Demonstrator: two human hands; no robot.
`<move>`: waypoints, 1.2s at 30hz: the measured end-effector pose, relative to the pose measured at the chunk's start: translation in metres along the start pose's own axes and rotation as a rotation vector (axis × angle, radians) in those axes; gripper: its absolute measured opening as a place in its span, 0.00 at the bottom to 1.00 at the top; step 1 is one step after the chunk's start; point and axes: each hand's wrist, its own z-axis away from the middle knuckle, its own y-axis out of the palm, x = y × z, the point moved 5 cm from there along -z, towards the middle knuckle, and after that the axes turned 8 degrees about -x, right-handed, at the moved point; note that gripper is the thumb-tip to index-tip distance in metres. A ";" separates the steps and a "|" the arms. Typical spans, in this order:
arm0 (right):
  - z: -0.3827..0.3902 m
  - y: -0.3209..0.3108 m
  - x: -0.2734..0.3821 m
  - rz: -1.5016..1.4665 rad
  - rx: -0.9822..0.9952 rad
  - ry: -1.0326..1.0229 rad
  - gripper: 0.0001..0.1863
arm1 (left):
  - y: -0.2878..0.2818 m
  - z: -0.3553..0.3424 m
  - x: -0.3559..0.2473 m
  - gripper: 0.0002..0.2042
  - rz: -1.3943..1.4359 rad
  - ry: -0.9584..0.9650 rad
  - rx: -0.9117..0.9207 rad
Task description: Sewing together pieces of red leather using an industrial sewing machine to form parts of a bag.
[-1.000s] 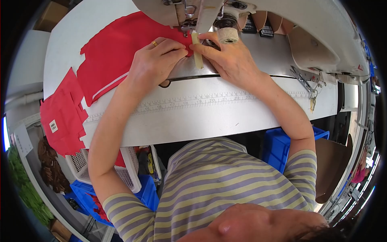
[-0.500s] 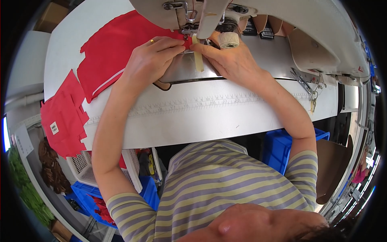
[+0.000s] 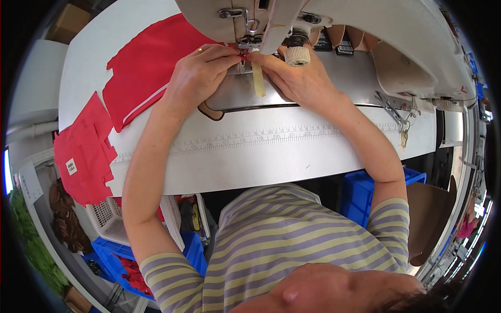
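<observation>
Head cam: red cloth [image 3: 148,57] at 10–11 o'clock, edge under sewing head [image 3: 211,18] at 12.
L hand [image 3: 199,75]: fingertips pinched on cloth edge; R hand [image 3: 301,78]: fingers bent by tan strip [image 3: 259,82], grip can't tell. Prob. lining up edge; next needs steady feed, fingertips clear.

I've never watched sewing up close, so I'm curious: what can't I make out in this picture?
All in the head view:
- Red cloth near the needle: mostly hidden by the left hand and sewing machine.
- Right hand: partly behind the white knob.
- Sewing machine: cut off by the upper edge.
- White basket: partly behind the left forearm.
- Label: print too small.
</observation>
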 end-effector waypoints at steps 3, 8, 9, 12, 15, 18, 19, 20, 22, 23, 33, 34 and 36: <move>0.000 0.001 0.000 0.064 0.001 -0.018 0.12 | 0.001 -0.001 0.000 0.11 -0.002 0.000 -0.025; -0.001 0.003 -0.001 0.075 -0.006 -0.040 0.12 | 0.000 -0.003 0.002 0.10 -0.052 0.004 -0.055; -0.003 0.003 -0.003 0.077 -0.006 -0.040 0.12 | 0.000 -0.004 0.003 0.10 -0.052 0.006 -0.056; -0.007 0.000 -0.003 0.113 -0.063 -0.117 0.11 | 0.000 -0.006 0.008 0.10 -0.018 -0.032 -0.047; -0.011 0.000 -0.003 0.114 -0.036 -0.102 0.11 | -0.001 -0.008 0.008 0.10 -0.026 -0.035 -0.040; -0.012 -0.004 -0.003 0.086 -0.070 -0.096 0.11 | -0.002 -0.009 0.007 0.10 -0.010 -0.027 -0.034; -0.011 0.000 -0.003 0.041 -0.046 -0.081 0.11 | -0.001 -0.006 0.006 0.10 -0.018 -0.008 -0.021; -0.011 0.003 -0.003 -0.001 -0.023 -0.065 0.10 | -0.002 -0.005 0.005 0.10 -0.027 0.013 -0.008; -0.011 0.001 0.003 -0.019 -0.013 -0.047 0.09 | -0.004 -0.005 0.001 0.11 -0.022 0.040 0.012; -0.010 -0.002 0.007 -0.018 -0.005 -0.051 0.09 | -0.006 -0.002 0.001 0.11 0.023 -0.012 0.025; -0.002 -0.016 0.011 -0.125 -0.122 0.012 0.10 | 0.006 0.002 0.084 0.27 -0.414 -0.459 0.290; 0.000 -0.015 0.012 -0.103 -0.126 0.029 0.10 | 0.007 0.005 0.099 0.31 -0.454 -0.487 0.384; 0.000 -0.015 0.011 -0.106 -0.126 0.019 0.10 | -0.023 0.006 0.115 0.32 -0.548 -0.605 0.349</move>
